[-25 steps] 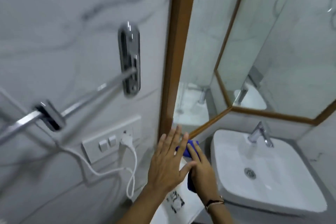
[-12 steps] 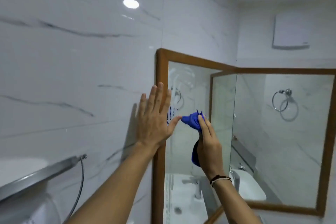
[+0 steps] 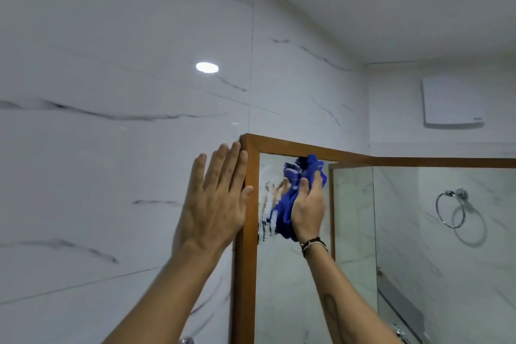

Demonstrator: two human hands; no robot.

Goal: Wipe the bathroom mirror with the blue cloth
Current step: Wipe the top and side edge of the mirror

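At the mirror's (image 3: 293, 288) top left corner, your right hand (image 3: 308, 208) presses the bunched cloth (image 3: 287, 207) flat against the glass, fingers closed over the wad, its upper end reaching the frame (image 3: 248, 232). Wet streaks lie just left of the cloth, so wiping looks barely started, with most of the pane below unwiped. Your left hand (image 3: 213, 204) is spread open, palm on the tiled wall (image 3: 111, 148), fingertips touching the frame edge; likely a brace for the high reach. Cloth is bunched, probably for firmer pressure.
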